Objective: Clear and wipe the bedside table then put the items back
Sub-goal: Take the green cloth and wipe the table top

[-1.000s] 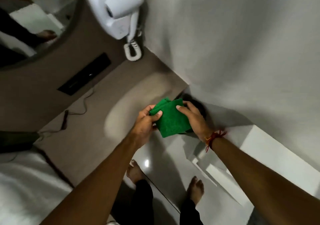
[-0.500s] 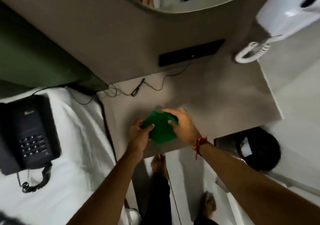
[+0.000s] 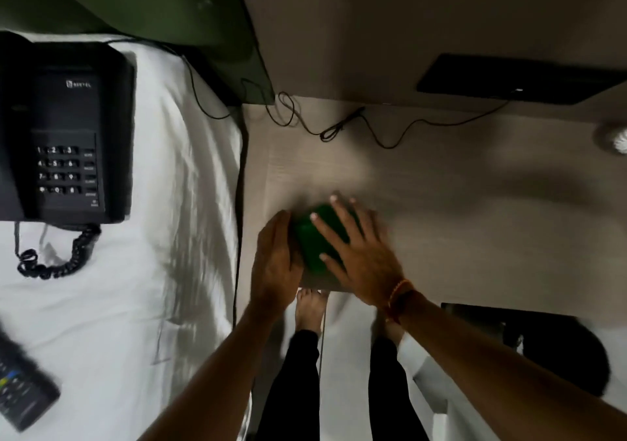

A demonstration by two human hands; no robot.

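A folded green cloth lies on the beige bedside table near its front left corner. My right hand is spread flat on top of the cloth, pressing it onto the table. My left hand rests against the cloth's left edge, at the table's side. A black desk phone with a coiled cord and a black remote control lie on the white bed sheet to the left.
Thin black cables trail across the back of the table, below a black wall panel. A dark round bin stands on the floor at the right. My bare feet are by the table's front edge.
The view swung left from the wall-mounted dryer to the table and bed. The cloth went from held up in both hands down onto the table, with my right hand flattened over it.
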